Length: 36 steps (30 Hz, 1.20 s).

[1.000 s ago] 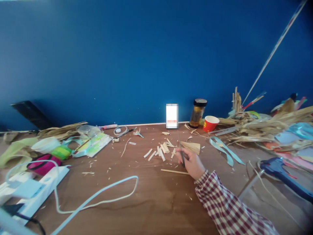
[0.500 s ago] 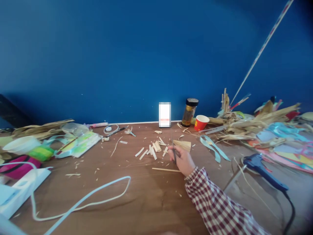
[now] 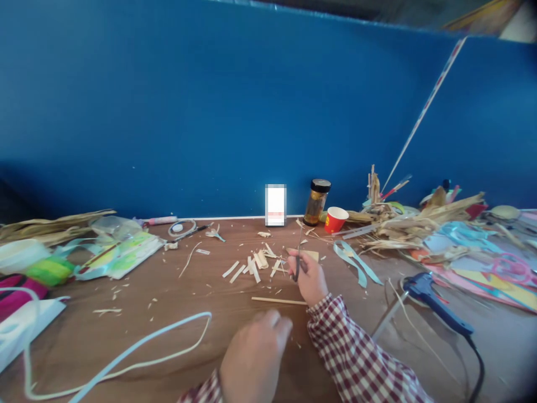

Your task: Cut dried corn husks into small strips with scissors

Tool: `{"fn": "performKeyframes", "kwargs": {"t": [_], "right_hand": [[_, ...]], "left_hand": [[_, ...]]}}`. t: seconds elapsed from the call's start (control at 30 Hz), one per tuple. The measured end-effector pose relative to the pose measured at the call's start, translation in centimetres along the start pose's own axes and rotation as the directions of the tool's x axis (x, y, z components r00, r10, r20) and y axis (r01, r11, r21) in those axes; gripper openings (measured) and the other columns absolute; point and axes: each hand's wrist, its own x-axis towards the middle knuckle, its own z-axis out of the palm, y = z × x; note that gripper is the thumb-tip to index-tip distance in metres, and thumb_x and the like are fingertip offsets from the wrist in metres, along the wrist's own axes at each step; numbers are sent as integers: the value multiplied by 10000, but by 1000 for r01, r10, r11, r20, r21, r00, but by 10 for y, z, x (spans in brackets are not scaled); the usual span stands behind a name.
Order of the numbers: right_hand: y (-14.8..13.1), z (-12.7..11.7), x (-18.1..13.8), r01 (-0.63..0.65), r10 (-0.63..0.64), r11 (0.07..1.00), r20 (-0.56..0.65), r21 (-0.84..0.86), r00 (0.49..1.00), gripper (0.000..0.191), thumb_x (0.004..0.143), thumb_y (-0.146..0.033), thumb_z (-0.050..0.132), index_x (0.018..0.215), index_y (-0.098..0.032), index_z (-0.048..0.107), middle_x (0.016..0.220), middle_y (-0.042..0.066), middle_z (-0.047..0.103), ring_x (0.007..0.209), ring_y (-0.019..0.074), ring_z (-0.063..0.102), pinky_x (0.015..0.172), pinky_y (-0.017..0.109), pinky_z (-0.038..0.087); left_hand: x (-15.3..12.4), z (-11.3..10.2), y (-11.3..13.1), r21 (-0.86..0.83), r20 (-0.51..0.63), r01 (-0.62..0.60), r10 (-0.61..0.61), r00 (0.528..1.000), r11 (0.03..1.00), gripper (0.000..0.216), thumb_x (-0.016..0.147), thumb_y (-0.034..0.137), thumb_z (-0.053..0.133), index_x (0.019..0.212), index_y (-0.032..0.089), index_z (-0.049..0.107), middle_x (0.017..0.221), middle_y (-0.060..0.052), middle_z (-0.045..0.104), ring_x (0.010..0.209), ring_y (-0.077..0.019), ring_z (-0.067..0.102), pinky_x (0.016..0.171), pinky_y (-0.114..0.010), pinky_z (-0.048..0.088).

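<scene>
My right hand (image 3: pixel 311 275) grips a pair of scissors (image 3: pixel 297 266) by its dark handles, blades pointing up and away. Close behind this hand lies a flat piece of pale husk (image 3: pixel 311 255), partly covered by it. To the left sits a small pile of cut pale strips (image 3: pixel 260 259). A thin wooden stick (image 3: pixel 277 301) lies crosswise in front, its right end near my right wrist. My left hand (image 3: pixel 257 350) is over the near part of the table, short of the stick, its fingers blurred by motion; nothing shows in it.
A dark-lidded jar (image 3: pixel 317 202), a red paper cup (image 3: pixel 336 220) and a bright phone-like screen (image 3: pixel 276 205) stand by the blue wall. A glue gun (image 3: pixel 438 302) and a husk heap (image 3: pixel 419 224) are at right. A white cable (image 3: pixel 146 340) loops at front left.
My left hand has come in from the bottom edge towards the stick. The right hand still holds the scissors near the pile. The view has tilted up and shifted slightly right.
</scene>
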Motion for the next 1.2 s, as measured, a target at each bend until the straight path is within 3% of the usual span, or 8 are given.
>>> {"fn": "performKeyframes", "kwargs": {"t": [0.1, 0.3, 0.5, 0.73, 0.9, 1.03, 1.1, 1.2], "right_hand": [[1, -1, 0, 5, -5, 1000, 1, -24, 1000, 365, 721, -420, 560, 950, -136, 562, 555, -7, 541, 521, 137, 513, 473, 233, 399], [-3, 1, -3, 30, -29, 999, 29, -31, 999, 280, 741, -361, 543, 922, -147, 553, 573, -1, 554, 531, 141, 514, 475, 233, 392], [-7, 2, -4, 27, -26, 999, 36, -25, 999, 305, 730, -381, 547, 931, -152, 552, 594, 2, 568, 570, 155, 542, 533, 254, 430], [-9, 2, -5, -1, 3, 999, 36, -52, 999, 353, 718, -420, 569, 935, -142, 561, 545, -13, 536, 534, 147, 518, 498, 244, 415], [-8, 3, -5, -14, 16, 999, 48, -39, 999, 377, 702, -430, 591, 933, -133, 568, 543, -9, 549, 534, 146, 530, 488, 238, 420], [-7, 3, -7, -1, 4, 999, 87, -37, 996, 354, 716, -422, 580, 939, -147, 566, 588, 1, 580, 550, 147, 545, 513, 248, 432], [-5, 4, -8, -6, 10, 999, 118, -33, 993, 352, 718, -419, 578, 956, -161, 566, 603, -2, 584, 542, 144, 542, 501, 249, 428], [-2, 5, -8, -39, 36, 999, 159, 18, 987, 375, 702, -401, 598, 991, -166, 556, 614, -8, 594, 530, 138, 536, 476, 241, 415]], "left_hand": [[73, -47, 49, 398, 94, -221, 200, 975, 891, 299, 803, 60, 346, 859, 156, 624, 846, -100, 617, 791, -217, 595, 690, -298, 446], [123, -58, 51, 574, 4, -113, 135, 991, 811, 239, 823, 124, 359, 866, 147, 594, 878, -107, 592, 795, -208, 578, 659, -287, 422], [136, -39, 38, 503, -40, -141, 186, 982, 853, 281, 817, 406, 423, 816, 178, 588, 895, -92, 586, 830, -219, 553, 657, -288, 405], [138, -39, 27, 399, -78, -96, 138, 987, 912, 203, 835, 276, 398, 787, 178, 569, 870, -82, 599, 775, -190, 573, 649, -286, 400], [139, -49, 17, -65, -204, -57, 43, 978, 996, 141, 769, 252, 501, 666, 161, 532, 676, -45, 589, 678, -175, 570, 655, -300, 433], [138, -52, 28, -825, 67, 167, -201, 977, 539, 90, 714, 190, 591, 752, 153, 518, 632, -6, 603, 566, -109, 567, 582, -248, 475], [135, -52, 36, -930, 183, 227, -169, 968, 289, 233, 707, 135, 608, 924, 166, 528, 693, -4, 626, 568, -81, 571, 570, -210, 481], [130, -49, 43, -947, 239, 255, -102, 966, 194, 313, 712, 105, 611, 1015, 159, 559, 716, -3, 627, 564, -60, 571, 568, -174, 487]]}}
